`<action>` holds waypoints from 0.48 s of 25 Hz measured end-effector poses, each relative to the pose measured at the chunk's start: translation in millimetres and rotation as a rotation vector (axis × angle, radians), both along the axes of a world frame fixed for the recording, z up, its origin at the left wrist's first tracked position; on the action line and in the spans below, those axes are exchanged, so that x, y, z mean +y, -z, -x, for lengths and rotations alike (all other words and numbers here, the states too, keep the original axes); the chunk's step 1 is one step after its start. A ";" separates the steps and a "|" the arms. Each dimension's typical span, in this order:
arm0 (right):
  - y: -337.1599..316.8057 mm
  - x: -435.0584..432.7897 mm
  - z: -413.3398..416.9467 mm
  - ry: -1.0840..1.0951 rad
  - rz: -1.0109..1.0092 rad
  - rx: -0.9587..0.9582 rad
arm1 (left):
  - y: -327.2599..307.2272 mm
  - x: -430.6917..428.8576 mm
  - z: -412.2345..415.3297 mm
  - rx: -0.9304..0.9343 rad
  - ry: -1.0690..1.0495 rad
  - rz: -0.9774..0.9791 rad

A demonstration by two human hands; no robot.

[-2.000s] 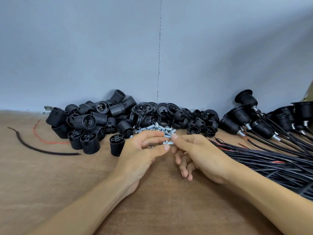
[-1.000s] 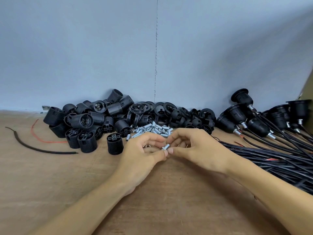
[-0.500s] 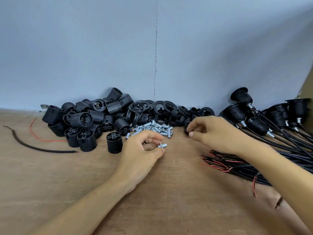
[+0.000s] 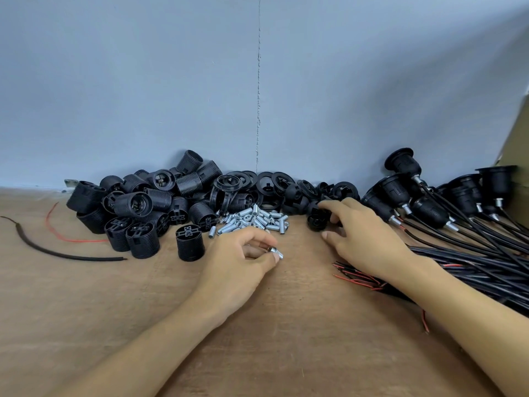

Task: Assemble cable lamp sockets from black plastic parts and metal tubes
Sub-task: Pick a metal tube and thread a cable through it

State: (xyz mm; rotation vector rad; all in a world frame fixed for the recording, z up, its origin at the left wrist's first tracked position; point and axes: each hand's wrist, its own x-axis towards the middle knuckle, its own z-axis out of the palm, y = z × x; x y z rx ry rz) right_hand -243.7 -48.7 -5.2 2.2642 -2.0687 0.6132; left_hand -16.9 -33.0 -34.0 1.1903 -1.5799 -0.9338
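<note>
Pinch first: the left hand (image 4: 240, 262) nips a short metal tube (image 4: 278, 253) between thumb and fingers, its end poking out rightward past the fingertips. Beyond and right of those fingers, apart from them, the right hand (image 4: 363, 236) curls round a black cap (image 4: 316, 222) resting on the worktop (image 4: 286, 325). Judging by this, the cap must travel leftward and nearer to meet the tube. Farthest off lies the tube pile (image 4: 254, 220).

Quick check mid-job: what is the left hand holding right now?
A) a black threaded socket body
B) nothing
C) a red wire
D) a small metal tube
D: the left hand pinches a small metal tube between thumb and fingers, just in front of the loose pile of metal tubes.
</note>
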 end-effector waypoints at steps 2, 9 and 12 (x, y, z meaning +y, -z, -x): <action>4.2 -0.6 -4.2 0.000 -0.023 0.091 | -0.3 -0.6 -0.2 0.039 0.008 -0.024; 2.9 -1.5 -5.2 -0.081 0.023 -0.136 | -0.7 -0.5 -1.0 0.227 0.018 -0.086; -3.1 1.0 -14.5 -0.147 0.016 -0.441 | -1.0 -1.3 -2.7 0.298 0.032 -0.076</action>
